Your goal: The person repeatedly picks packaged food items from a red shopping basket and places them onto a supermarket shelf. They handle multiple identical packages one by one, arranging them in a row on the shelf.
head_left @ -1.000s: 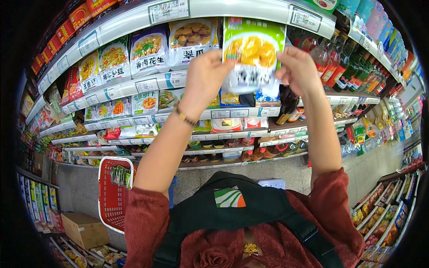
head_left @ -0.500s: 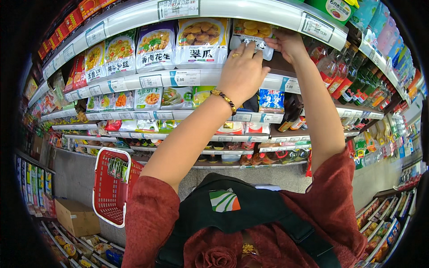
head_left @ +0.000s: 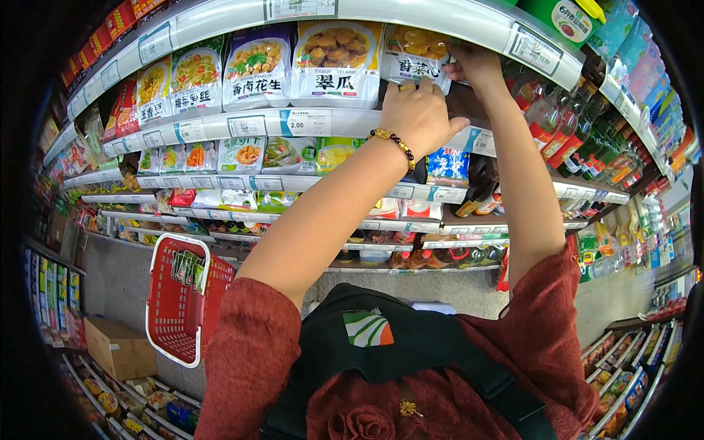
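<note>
A white-and-brown pickle packet with a picture of yellow pickled pieces stands at the right end of a shelf row. Against its lower front lie the fingers of my left hand, with the thumb stretched out to the right. My right hand is at the packet's upper right edge, its fingers curled onto that side and partly hidden under the shelf above. To the left stands a larger yellow-and-white pickle packet, then a purple packet and several more.
The white shelf edge with price tags runs below my hands, and another shelf edge passes just above. Sauce bottles stand to the right. A red basket holding small green packets is at lower left, near a cardboard box.
My left hand has slid down from the packet's front to its lower edge, uncovering more of the face. The right hand stays at the packet's side. The view has shifted slightly.
</note>
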The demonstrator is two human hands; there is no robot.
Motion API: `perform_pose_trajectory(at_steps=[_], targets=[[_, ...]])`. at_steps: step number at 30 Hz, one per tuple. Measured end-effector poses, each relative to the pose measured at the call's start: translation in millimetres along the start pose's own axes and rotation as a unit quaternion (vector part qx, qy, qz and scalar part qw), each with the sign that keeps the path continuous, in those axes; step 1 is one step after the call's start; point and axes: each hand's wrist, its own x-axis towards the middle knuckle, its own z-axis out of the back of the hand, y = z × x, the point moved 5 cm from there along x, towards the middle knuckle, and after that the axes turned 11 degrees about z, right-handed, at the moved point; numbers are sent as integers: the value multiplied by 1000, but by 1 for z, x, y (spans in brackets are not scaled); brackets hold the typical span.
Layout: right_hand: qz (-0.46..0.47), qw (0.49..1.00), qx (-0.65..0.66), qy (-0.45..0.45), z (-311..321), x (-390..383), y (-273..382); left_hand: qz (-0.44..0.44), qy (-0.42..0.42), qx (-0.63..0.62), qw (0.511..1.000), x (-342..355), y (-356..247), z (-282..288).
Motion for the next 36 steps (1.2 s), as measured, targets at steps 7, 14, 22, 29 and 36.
perform_pose_trajectory(at_steps=[7, 14, 22, 29, 36], targets=[[29, 998, -54, -3, 2, 15, -6, -20, -35, -4, 999, 0, -7, -3], [135, 949, -286, -5, 13, 2, 6, -127, -122, -113, 978, -39, -8, 33], [197, 961, -33, 193, -127, -214, 29, 137, -63, -253, 956, -244, 137, 24], [71, 836, 39, 542, -324, -325, -42, 568, -217, -224, 762, -450, 305, 23], [78, 763, 40, 640, -524, -378, -37, 708, -210, -113, 665, -579, 473, 4]])
